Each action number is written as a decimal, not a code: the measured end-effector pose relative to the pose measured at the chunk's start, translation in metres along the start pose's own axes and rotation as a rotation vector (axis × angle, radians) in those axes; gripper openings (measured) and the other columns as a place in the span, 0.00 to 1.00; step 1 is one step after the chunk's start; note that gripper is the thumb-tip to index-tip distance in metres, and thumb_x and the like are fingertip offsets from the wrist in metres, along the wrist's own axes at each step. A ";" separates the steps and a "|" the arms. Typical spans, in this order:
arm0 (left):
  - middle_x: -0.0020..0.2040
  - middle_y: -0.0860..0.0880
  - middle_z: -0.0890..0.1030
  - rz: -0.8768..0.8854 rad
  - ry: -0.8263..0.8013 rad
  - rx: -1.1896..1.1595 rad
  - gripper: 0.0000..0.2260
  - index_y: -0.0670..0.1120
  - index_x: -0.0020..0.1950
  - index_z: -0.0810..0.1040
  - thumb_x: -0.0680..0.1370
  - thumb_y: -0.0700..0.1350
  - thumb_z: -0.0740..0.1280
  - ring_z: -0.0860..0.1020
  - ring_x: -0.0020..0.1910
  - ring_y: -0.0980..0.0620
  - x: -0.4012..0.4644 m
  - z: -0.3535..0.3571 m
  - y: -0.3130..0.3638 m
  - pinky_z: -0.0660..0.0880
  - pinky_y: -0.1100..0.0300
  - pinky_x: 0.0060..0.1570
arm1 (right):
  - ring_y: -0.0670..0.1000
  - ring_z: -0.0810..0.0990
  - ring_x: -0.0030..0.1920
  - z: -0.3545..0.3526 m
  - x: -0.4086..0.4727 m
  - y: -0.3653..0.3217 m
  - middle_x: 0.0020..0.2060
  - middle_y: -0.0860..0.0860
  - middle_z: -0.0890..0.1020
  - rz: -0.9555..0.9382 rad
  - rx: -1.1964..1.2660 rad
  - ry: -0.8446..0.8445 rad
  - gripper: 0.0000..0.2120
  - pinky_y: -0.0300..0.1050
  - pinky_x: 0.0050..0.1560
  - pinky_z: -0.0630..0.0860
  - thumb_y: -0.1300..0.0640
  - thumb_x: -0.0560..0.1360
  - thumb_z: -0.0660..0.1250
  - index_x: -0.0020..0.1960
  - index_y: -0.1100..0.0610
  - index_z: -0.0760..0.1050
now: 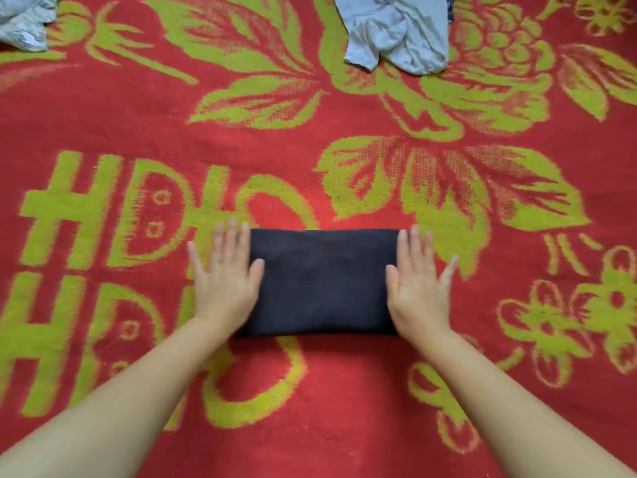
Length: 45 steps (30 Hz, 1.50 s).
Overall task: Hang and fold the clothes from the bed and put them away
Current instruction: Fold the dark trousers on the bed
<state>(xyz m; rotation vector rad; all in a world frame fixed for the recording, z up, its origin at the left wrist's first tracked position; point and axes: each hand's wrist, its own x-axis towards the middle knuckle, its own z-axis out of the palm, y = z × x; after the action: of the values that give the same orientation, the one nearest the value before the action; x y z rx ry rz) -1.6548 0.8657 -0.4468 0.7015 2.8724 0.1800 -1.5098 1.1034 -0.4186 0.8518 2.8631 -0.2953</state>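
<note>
A black garment [322, 282], folded into a flat rectangle, lies on the red bed cover [344, 408] with its yellow-green flower pattern. My left hand [224, 281] lies flat with straight fingers on the garment's left end. My right hand [418, 282] lies flat on its right end in the same way. Both palms face down and hold nothing.
A crumpled light grey garment [396, 29] lies at the far middle of the bed. Another pale crumpled cloth [24, 20] sits at the far left corner. A dark edge of fabric [451, 8] shows beside the grey garment.
</note>
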 end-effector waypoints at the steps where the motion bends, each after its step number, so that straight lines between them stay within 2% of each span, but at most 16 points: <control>1: 0.77 0.45 0.56 0.121 0.062 -0.008 0.28 0.42 0.77 0.54 0.80 0.54 0.50 0.53 0.76 0.47 -0.008 0.000 0.017 0.47 0.34 0.71 | 0.53 0.47 0.77 0.002 -0.005 -0.019 0.77 0.53 0.53 -0.076 0.019 0.047 0.27 0.68 0.71 0.42 0.49 0.80 0.47 0.77 0.57 0.51; 3: 0.76 0.45 0.60 0.314 0.067 -0.013 0.27 0.43 0.75 0.59 0.78 0.54 0.52 0.59 0.75 0.46 -0.031 0.010 0.051 0.51 0.35 0.71 | 0.56 0.56 0.75 0.014 -0.020 -0.048 0.75 0.55 0.61 -0.224 0.001 0.034 0.27 0.69 0.70 0.49 0.49 0.79 0.49 0.75 0.58 0.59; 6: 0.75 0.47 0.62 0.375 -0.050 0.023 0.26 0.46 0.75 0.61 0.79 0.55 0.53 0.59 0.75 0.50 -0.052 0.030 0.047 0.54 0.37 0.69 | 0.55 0.62 0.74 0.034 -0.033 -0.040 0.74 0.52 0.64 -0.306 -0.098 -0.086 0.26 0.65 0.72 0.53 0.48 0.78 0.50 0.74 0.54 0.63; 8: 0.75 0.47 0.62 0.372 -0.113 0.083 0.27 0.45 0.75 0.61 0.79 0.57 0.50 0.55 0.76 0.53 -0.054 0.039 0.018 0.53 0.38 0.70 | 0.53 0.59 0.75 0.039 -0.036 -0.008 0.75 0.49 0.60 -0.289 -0.128 -0.135 0.27 0.64 0.72 0.50 0.46 0.78 0.49 0.75 0.53 0.60; 10: 0.76 0.47 0.61 0.328 -0.181 0.129 0.30 0.44 0.75 0.60 0.81 0.61 0.42 0.56 0.76 0.53 -0.057 0.035 -0.011 0.51 0.38 0.70 | 0.50 0.49 0.76 0.034 -0.042 0.025 0.76 0.46 0.52 -0.236 -0.161 -0.199 0.29 0.66 0.73 0.47 0.44 0.78 0.44 0.77 0.52 0.52; 12: 0.77 0.46 0.55 0.207 -0.197 0.110 0.34 0.43 0.76 0.56 0.79 0.63 0.36 0.56 0.76 0.50 -0.057 0.022 -0.028 0.47 0.38 0.71 | 0.52 0.48 0.76 0.018 -0.043 0.042 0.77 0.49 0.53 -0.202 -0.183 -0.193 0.30 0.70 0.71 0.50 0.44 0.78 0.44 0.77 0.55 0.53; 14: 0.77 0.44 0.53 0.218 -0.150 0.089 0.34 0.42 0.77 0.53 0.79 0.64 0.43 0.54 0.77 0.48 -0.062 0.008 -0.023 0.45 0.36 0.70 | 0.55 0.54 0.76 0.004 -0.047 0.035 0.76 0.55 0.59 -0.289 -0.200 -0.148 0.31 0.74 0.68 0.54 0.46 0.76 0.54 0.76 0.57 0.58; 16: 0.78 0.42 0.54 0.417 -0.084 0.103 0.36 0.44 0.77 0.54 0.75 0.61 0.57 0.54 0.77 0.46 -0.074 0.006 -0.001 0.49 0.32 0.69 | 0.59 0.56 0.76 0.004 -0.055 0.015 0.76 0.57 0.60 -0.457 -0.200 -0.123 0.38 0.76 0.66 0.53 0.49 0.69 0.67 0.76 0.54 0.59; 18: 0.77 0.41 0.58 0.530 -0.099 0.116 0.40 0.47 0.77 0.57 0.69 0.54 0.69 0.58 0.76 0.43 -0.081 0.009 0.027 0.54 0.29 0.67 | 0.62 0.57 0.75 0.010 -0.060 -0.008 0.75 0.56 0.61 -0.489 -0.217 -0.178 0.45 0.78 0.64 0.54 0.53 0.62 0.74 0.76 0.51 0.60; 21: 0.76 0.40 0.60 0.397 -0.098 0.142 0.44 0.49 0.77 0.56 0.65 0.46 0.74 0.59 0.75 0.40 -0.068 0.016 0.047 0.57 0.28 0.65 | 0.63 0.55 0.76 0.020 -0.043 -0.021 0.76 0.54 0.59 -0.323 -0.204 -0.165 0.50 0.77 0.65 0.53 0.53 0.61 0.78 0.77 0.50 0.57; 24: 0.78 0.42 0.42 0.412 -0.124 0.236 0.44 0.53 0.75 0.31 0.75 0.38 0.63 0.44 0.77 0.43 -0.050 0.024 0.043 0.47 0.30 0.68 | 0.60 0.47 0.77 0.027 -0.030 -0.020 0.78 0.50 0.52 -0.277 -0.184 -0.191 0.45 0.72 0.68 0.53 0.56 0.69 0.72 0.78 0.48 0.49; 26: 0.77 0.44 0.34 0.419 -0.217 0.272 0.43 0.54 0.70 0.23 0.78 0.35 0.58 0.36 0.76 0.45 -0.046 0.022 0.040 0.43 0.31 0.68 | 0.58 0.43 0.78 0.024 -0.031 -0.023 0.78 0.47 0.48 -0.241 -0.173 -0.229 0.40 0.68 0.69 0.56 0.61 0.75 0.65 0.78 0.46 0.46; 29: 0.78 0.47 0.37 0.370 -0.313 0.225 0.42 0.56 0.75 0.29 0.78 0.34 0.59 0.38 0.77 0.44 -0.039 0.000 0.047 0.49 0.33 0.70 | 0.56 0.47 0.78 0.002 -0.023 -0.029 0.78 0.46 0.51 -0.218 -0.129 -0.258 0.35 0.58 0.66 0.65 0.64 0.78 0.58 0.78 0.45 0.48; 33: 0.79 0.49 0.43 0.347 -0.254 0.200 0.40 0.56 0.77 0.36 0.79 0.34 0.59 0.45 0.77 0.42 -0.031 -0.063 0.054 0.54 0.36 0.70 | 0.56 0.54 0.77 -0.065 -0.015 -0.041 0.77 0.46 0.54 -0.278 -0.168 -0.231 0.33 0.50 0.58 0.72 0.64 0.79 0.55 0.78 0.45 0.48; 39: 0.79 0.48 0.45 0.281 -0.104 0.241 0.43 0.56 0.77 0.35 0.77 0.34 0.63 0.48 0.77 0.42 -0.064 -0.170 0.037 0.56 0.36 0.70 | 0.55 0.53 0.77 -0.170 -0.039 -0.086 0.78 0.46 0.54 -0.417 -0.269 -0.120 0.34 0.50 0.58 0.71 0.61 0.80 0.58 0.78 0.45 0.45; 45: 0.79 0.48 0.46 -0.012 0.023 0.263 0.40 0.57 0.77 0.36 0.78 0.34 0.60 0.48 0.77 0.43 -0.151 -0.266 -0.013 0.55 0.37 0.69 | 0.55 0.52 0.77 -0.245 -0.081 -0.173 0.78 0.45 0.53 -0.725 -0.296 -0.031 0.36 0.50 0.60 0.69 0.62 0.79 0.58 0.78 0.43 0.43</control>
<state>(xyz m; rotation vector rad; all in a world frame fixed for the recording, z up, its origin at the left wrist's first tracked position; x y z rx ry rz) -1.5825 0.7641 -0.1672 0.7295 2.9523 -0.1966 -1.5570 0.9749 -0.1401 -0.2567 2.9599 0.0527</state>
